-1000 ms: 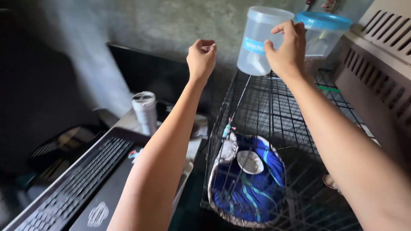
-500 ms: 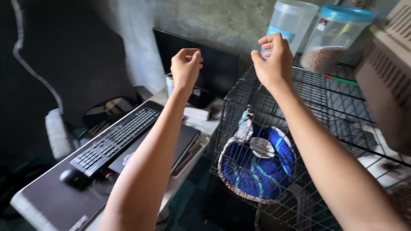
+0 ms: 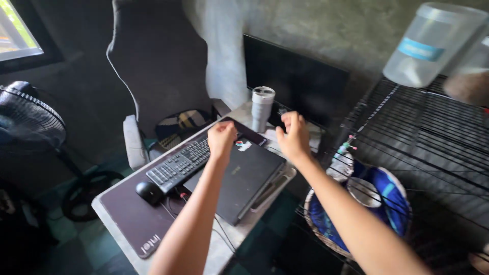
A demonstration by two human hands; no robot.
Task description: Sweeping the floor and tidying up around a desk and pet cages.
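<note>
Both hands raised over the counter [image 3: 117,224], empty. Left hand [image 3: 222,140] curled into a loose fist, grip narrow, nothing inside, hovering above the far end of the keyboard [image 3: 181,163]. Right hand [image 3: 294,137] half closed, fingers bent, grip also holding nothing, just over the back corner of the closed laptop [image 3: 247,178] and near the tumbler [image 3: 262,108].

Laptop lying shut and slanted, partly on the dark mat [image 3: 135,221], probably pushed aside to leave room for the keyboard in front of the monitor [image 3: 295,79]. Mouse [image 3: 149,192] just beside the left end of the keyboard, cable running under the laptop edge. Tumbler upright at the back of the counter, close to the monitor, out of the way of the arms. Small sticker with red and blue on the laptop lid near the left fist; white lettering on the front corner of the mat.

To the right, black wire cage [image 3: 428,132], with a blue round bed [image 3: 382,203] inside, seen through the bars. On top of the cage, clear plastic jar [image 3: 433,43], tilted in the view, with a blue rectangular label across the side; second jar at the frame edge, too blurred to describe. Chair [image 3: 153,66] behind the counter, fan [image 3: 28,119] at far left.
</note>
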